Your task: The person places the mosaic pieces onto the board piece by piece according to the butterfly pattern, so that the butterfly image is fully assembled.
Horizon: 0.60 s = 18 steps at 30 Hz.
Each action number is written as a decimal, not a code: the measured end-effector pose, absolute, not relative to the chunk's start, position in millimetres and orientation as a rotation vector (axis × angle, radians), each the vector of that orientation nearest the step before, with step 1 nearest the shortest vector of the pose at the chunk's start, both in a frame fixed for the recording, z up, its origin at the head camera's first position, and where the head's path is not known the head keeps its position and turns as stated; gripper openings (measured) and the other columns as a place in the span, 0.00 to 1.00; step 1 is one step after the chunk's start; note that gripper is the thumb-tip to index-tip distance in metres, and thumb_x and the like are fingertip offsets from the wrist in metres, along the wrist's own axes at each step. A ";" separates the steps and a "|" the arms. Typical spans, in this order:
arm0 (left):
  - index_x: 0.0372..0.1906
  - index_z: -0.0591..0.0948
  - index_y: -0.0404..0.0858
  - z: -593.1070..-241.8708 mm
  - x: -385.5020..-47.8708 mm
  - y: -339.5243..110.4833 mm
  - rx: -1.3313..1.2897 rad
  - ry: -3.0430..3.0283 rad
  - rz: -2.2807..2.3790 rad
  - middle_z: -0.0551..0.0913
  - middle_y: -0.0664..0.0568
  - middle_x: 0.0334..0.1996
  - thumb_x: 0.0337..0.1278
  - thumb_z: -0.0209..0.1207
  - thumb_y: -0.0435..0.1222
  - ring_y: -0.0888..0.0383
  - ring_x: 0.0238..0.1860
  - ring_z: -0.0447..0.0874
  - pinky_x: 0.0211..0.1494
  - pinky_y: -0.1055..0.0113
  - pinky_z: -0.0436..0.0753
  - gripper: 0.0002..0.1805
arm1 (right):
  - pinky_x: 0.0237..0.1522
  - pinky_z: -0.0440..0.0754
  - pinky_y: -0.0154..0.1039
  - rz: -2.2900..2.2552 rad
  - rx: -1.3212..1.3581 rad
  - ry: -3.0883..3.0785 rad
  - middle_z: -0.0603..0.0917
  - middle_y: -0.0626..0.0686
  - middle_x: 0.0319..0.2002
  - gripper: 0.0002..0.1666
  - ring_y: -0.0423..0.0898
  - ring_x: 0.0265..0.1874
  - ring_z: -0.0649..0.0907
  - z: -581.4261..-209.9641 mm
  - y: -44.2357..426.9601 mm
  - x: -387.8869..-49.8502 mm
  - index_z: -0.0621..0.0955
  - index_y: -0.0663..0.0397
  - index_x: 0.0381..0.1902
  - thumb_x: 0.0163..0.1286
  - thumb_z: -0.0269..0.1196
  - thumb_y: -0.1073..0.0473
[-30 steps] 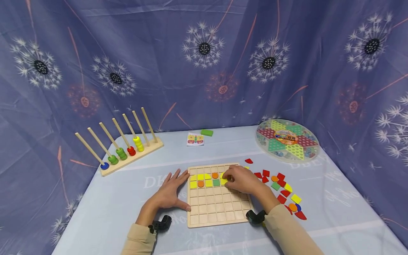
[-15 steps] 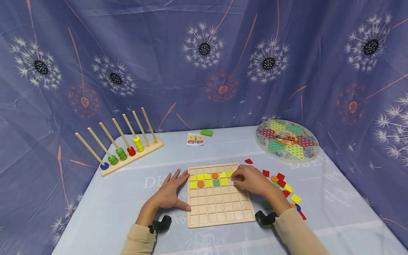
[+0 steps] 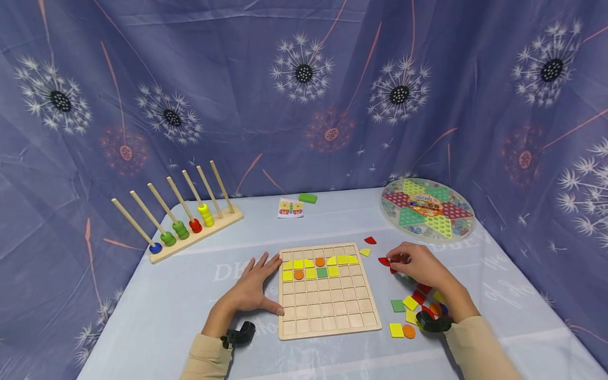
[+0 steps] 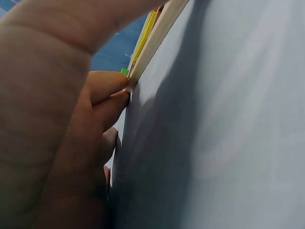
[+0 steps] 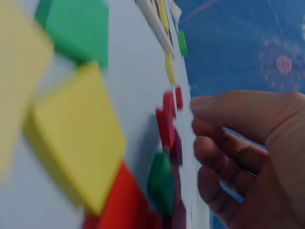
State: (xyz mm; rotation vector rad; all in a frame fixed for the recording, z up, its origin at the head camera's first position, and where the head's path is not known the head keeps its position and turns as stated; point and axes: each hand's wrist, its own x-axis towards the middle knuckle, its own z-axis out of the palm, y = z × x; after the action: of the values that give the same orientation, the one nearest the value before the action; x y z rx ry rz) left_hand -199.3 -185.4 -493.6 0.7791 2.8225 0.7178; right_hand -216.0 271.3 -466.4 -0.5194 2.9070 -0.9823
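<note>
My left hand (image 3: 252, 287) lies with spread fingers along the left edge of a wooden grid board (image 3: 315, 311), its thumb and fingertips touching the rim. Two upper rows of the board hold yellow squares and yellow curved pieces, two orange discs (image 3: 298, 274) and a green square (image 3: 322, 272). To the right of the board, my right hand (image 3: 420, 266) is over a red curved piece (image 3: 383, 261), fingers loosely bent. The right wrist view shows that hand's fingertips (image 5: 202, 104) beside the red pieces (image 5: 165, 126), with nothing visible between them.
Loose yellow, red, green and orange pieces, such as a yellow square (image 3: 396, 330), lie right of the board. A pattern card (image 3: 291, 208) and a green block (image 3: 307, 198) are behind it. A bead stacker (image 3: 197, 232) stands left; a round star-patterned game board (image 3: 427, 210) lies back right.
My right hand has left a yellow curved piece in the board's upper row, at the right end, and moved right to the loose pieces. The left hand has stayed put.
</note>
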 end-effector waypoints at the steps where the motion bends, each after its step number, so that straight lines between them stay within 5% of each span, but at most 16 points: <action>1: 0.75 0.57 0.43 -493.4 -199.2 -185.5 0.784 2.822 0.721 0.52 0.56 0.75 0.16 0.69 0.73 0.49 0.75 0.38 0.73 0.48 0.38 0.72 | 0.33 0.80 0.37 -0.983 -0.514 2.902 0.81 0.44 0.33 0.12 0.44 0.30 0.77 -467.4 276.4 -216.0 0.86 0.50 0.43 0.60 0.69 0.61; 18: 0.75 0.57 0.43 -492.5 -198.4 -185.6 0.784 2.823 0.735 0.53 0.55 0.75 0.15 0.70 0.72 0.50 0.75 0.38 0.73 0.49 0.38 0.72 | 0.37 0.81 0.36 -0.928 -0.352 2.902 0.80 0.45 0.35 0.13 0.44 0.32 0.77 -473.1 312.3 -208.4 0.87 0.50 0.44 0.60 0.70 0.58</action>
State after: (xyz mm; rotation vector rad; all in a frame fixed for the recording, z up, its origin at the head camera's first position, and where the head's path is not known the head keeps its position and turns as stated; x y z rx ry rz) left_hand -198.4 -185.6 -492.5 0.7836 2.8231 0.7354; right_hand -208.4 312.3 -473.1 -0.3517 2.9023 -0.9280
